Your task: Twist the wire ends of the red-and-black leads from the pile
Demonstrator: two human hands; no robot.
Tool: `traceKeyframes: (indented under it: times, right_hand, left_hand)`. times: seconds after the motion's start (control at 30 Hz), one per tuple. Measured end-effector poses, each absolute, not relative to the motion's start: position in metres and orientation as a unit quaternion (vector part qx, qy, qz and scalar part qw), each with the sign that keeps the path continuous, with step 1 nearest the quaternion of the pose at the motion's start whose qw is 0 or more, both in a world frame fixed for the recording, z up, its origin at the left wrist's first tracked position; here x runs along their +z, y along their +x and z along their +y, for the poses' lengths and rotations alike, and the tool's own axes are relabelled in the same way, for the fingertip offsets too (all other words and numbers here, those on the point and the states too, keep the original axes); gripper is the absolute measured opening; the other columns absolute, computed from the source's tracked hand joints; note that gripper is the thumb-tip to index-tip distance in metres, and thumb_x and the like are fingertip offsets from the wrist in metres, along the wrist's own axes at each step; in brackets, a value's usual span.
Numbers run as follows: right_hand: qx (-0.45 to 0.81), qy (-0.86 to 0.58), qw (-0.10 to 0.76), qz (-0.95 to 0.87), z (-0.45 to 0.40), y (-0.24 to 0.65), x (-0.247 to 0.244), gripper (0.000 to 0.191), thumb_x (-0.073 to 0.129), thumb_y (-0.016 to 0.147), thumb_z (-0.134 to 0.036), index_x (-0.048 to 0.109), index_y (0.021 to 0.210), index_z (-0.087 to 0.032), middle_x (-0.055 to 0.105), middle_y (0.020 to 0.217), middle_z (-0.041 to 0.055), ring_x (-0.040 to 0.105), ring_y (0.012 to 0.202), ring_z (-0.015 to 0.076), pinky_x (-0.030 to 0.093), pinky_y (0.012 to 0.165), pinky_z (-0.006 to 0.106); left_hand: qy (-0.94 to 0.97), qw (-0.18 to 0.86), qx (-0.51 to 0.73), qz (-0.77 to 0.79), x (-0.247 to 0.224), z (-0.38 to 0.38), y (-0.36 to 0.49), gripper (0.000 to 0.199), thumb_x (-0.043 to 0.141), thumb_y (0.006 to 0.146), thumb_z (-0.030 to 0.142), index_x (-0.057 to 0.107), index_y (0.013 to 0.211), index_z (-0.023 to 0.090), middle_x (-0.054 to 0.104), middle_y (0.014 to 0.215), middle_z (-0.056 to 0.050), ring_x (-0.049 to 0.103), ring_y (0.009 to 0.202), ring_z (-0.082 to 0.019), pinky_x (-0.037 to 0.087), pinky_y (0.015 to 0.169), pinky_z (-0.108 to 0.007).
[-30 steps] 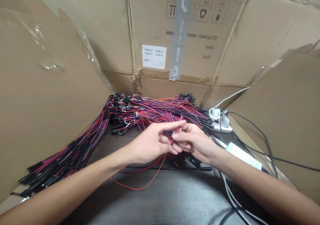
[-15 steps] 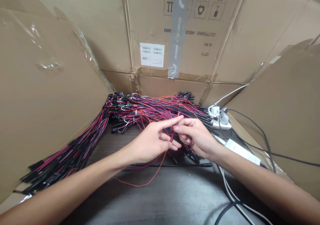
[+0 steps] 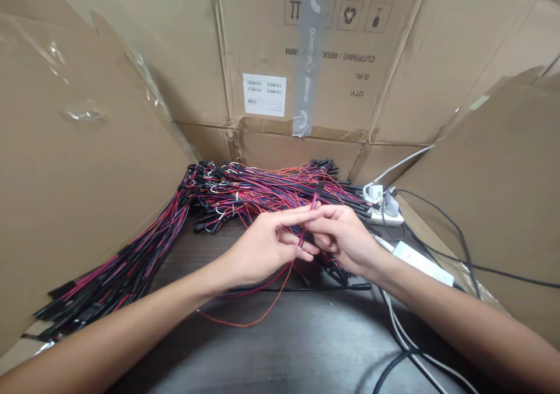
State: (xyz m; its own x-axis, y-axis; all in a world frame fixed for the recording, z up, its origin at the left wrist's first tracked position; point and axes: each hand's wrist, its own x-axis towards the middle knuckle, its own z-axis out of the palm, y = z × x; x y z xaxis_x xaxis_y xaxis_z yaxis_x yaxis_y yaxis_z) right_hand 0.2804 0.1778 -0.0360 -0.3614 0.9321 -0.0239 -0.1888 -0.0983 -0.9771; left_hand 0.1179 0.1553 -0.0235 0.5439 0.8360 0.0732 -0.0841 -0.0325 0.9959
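Observation:
Near the middle of the view, my left hand (image 3: 266, 245) has its fingers wrapped round a thin bundle of red and dark wires (image 3: 302, 238). My right hand (image 3: 343, 234) pinches the same bundle from the right, its fingertips touching those of my left hand. A black connector (image 3: 321, 187) tops the bundle, just above the hands. One loose orange wire (image 3: 262, 319) curves down from the hands over the dark table (image 3: 280, 353). Behind them lies a large pile of red, blue and black wire harnesses (image 3: 262, 187).
More harnesses (image 3: 126, 271) spread down the left side. At the right are a white power strip (image 3: 387, 218) with plugs, a white adapter (image 3: 423, 263) and loose cables (image 3: 405, 336). Cardboard walls (image 3: 175, 50) stand at the back and both sides.
The black connector has shifted slightly up and right. My left forefinger now reaches further right, against my right fingertips. Both hands still hold the bundle.

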Motion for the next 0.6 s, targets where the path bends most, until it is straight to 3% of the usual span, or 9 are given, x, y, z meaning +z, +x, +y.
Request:
traceKeyframes:
  times: [0.6]
  right_hand:
    - [0.671,-0.354,0.391,-0.521,0.1790,0.2836,-0.0340,0.021,0.069,0.073,-0.028,0.057,0.062,-0.014,0.049,0.046,-0.0055,0.036,0.036,0.0025,0.020,0.034,0.016]
  left_hand:
    - [0.604,0.640,0.361,0.309,-0.0195,0.1577,0.1151,0.070,0.060,0.073,-0.003,0.047,0.138,0.018,0.072,0.100,-0.009,0.071,0.081,-0.017,0.058,0.080,-0.033]
